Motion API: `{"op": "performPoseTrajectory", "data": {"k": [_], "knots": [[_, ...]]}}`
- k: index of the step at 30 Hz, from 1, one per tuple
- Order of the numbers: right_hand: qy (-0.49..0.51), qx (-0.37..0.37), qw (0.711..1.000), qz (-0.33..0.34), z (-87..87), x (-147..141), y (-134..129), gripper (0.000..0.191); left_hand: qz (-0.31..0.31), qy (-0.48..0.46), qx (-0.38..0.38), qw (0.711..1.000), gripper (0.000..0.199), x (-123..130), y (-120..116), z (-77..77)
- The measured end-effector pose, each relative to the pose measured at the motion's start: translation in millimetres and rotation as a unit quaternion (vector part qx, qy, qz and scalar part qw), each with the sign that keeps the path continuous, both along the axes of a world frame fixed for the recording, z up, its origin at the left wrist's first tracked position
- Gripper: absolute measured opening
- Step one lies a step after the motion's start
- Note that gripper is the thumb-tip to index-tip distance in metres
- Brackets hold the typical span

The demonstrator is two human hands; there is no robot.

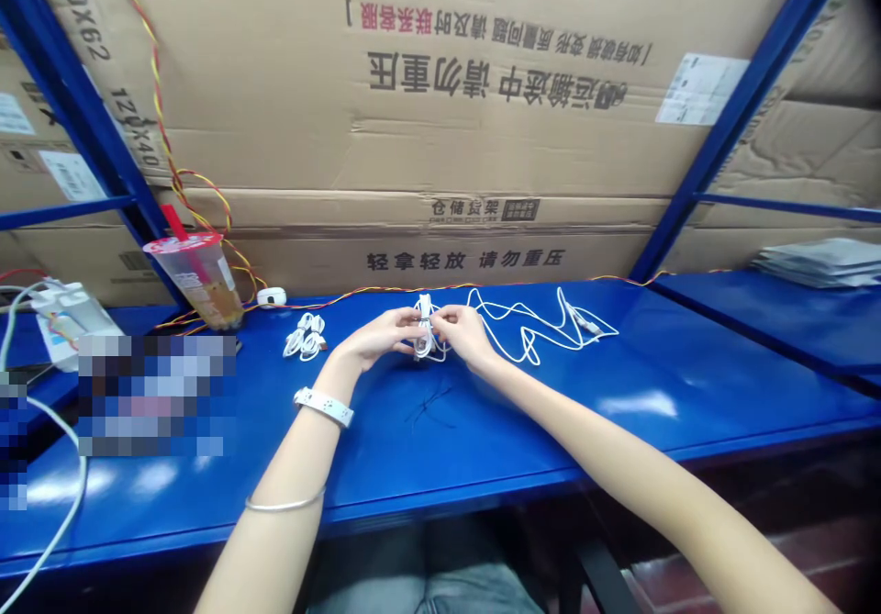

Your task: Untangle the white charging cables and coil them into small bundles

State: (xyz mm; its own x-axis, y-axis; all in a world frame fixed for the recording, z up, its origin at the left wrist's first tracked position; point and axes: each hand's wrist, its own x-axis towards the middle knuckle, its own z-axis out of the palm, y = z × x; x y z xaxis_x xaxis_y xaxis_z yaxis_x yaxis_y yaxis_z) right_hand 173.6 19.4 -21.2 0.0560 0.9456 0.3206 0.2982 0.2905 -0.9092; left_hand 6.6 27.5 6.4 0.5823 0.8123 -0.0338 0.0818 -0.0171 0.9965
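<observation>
Both my hands meet at the middle of the blue metal bench. My left hand and my right hand pinch a small looped bundle of white cable between their fingertips. From that bundle, a loose white cable length runs in wavy loops to the right and ends near a small connector. A second white cable, coiled and tied, lies to the left of my left hand, not touching it. A white band and a thin silver bangle circle my left forearm.
A plastic drink cup with a red straw stands at the back left. A red-and-yellow twisted wire runs along the bench's back edge. A pixelated patch covers the left side. Flattened cardboard cartons fill the back, and a stack of flat packets lies right.
</observation>
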Motion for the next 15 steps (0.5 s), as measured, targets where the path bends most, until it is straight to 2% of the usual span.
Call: {"op": "performPoseTrajectory", "data": {"k": [4,7,11,15], "knots": [[-0.067,0.050,0.996,-0.018,1.7,-0.1,-2.5,0.007,0.031,0.002,0.050,0.998,0.046,8.6,0.5,-4.0],[-0.093,0.087,0.991,-0.026,5.5,1.0,-3.4,0.006,0.047,-0.039,0.065,0.996,0.045,11.5,2.5,-5.4],[-0.133,0.137,0.981,-0.027,8.1,2.3,-3.8,0.011,0.072,-0.103,0.033,0.992,0.042,10.6,4.0,-4.3],[-0.190,0.172,0.965,-0.052,8.9,2.5,-2.8,0.008,0.047,-0.141,0.000,0.989,0.031,10.4,2.5,-2.2]]}}
